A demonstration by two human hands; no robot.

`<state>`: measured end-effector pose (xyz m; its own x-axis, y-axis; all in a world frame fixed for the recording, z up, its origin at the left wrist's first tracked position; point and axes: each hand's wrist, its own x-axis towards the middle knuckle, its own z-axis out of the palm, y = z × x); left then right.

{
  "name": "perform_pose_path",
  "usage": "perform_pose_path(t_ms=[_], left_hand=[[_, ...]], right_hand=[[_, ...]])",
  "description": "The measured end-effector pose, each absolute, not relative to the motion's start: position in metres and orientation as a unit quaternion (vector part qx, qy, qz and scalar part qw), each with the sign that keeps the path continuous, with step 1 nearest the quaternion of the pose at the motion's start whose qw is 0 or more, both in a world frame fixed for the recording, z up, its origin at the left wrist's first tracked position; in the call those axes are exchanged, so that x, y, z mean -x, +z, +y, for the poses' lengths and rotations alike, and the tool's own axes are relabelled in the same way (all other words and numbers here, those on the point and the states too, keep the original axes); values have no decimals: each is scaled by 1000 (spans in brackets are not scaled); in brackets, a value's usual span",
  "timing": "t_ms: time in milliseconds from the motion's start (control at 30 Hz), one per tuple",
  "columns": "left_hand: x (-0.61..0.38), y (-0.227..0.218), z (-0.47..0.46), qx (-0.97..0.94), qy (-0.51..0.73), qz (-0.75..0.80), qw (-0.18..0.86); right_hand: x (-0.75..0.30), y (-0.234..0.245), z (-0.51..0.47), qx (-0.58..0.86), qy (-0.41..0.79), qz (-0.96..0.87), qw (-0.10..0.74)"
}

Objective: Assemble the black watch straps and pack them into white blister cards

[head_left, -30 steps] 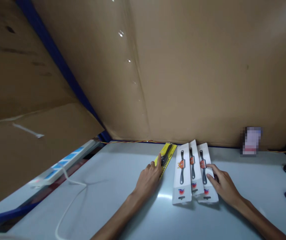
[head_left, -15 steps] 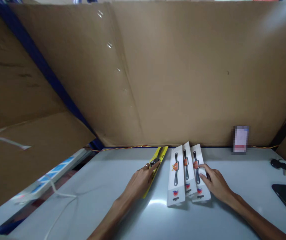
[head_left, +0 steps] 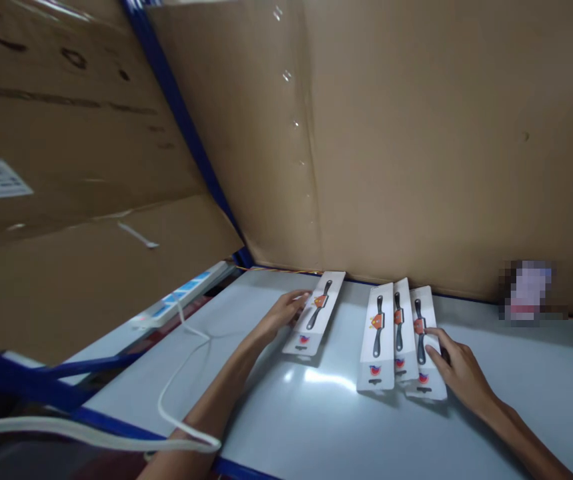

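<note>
My left hand (head_left: 283, 310) rests its fingers on the left edge of a single white carded tool pack (head_left: 315, 312) that lies face up, apart from the others. Three more white packs (head_left: 399, 337), each with a black-handled tool and an orange part, lie side by side and overlapping on the pale table (head_left: 316, 420). The right hand (head_left: 459, 370) lies flat on the rightmost of these, fingers stretched out.
A tall cardboard wall (head_left: 416, 133) stands right behind the packs. More cardboard (head_left: 66, 200) and a blue rack post (head_left: 181, 113) are at the left. A white power strip (head_left: 181, 297) and its cable (head_left: 181, 393) run along the table's left edge.
The pack under my left hand showed its yellow side before; now it lies white face up and farther left of the three packs. The view has swung left. My right hand has stayed put.
</note>
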<state>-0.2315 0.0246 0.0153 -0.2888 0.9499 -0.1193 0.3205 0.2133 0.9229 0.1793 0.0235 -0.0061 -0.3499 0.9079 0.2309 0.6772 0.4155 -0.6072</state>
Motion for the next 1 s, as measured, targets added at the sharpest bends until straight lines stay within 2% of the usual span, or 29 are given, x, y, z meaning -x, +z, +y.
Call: perform_pose_path(t_ms=[200, 333, 467, 533, 733, 900, 1000], left_hand=[[214, 4, 22, -573, 259, 771, 104], [199, -3, 18, -621, 245, 743, 47], [191, -17, 23, -640, 309, 698, 87], [187, -23, 25, -649, 339, 673, 99], [162, -23, 18, -671, 397, 605, 163], [134, -10, 2, -666, 401, 512, 365], [124, -10, -4, -672, 400, 462, 418]], right_hand=[[-179, -5, 23, 499, 212, -791, 282], [-176, -8, 23, 507, 265, -755, 320], [-172, -12, 24, 484, 446, -649, 382], [-170, -13, 24, 471, 490, -623, 387], [-166, -9, 21, 464, 457, -651, 390], [-163, -1, 19, 471, 404, -684, 383], [-163, 2, 18, 463, 391, -697, 383]])
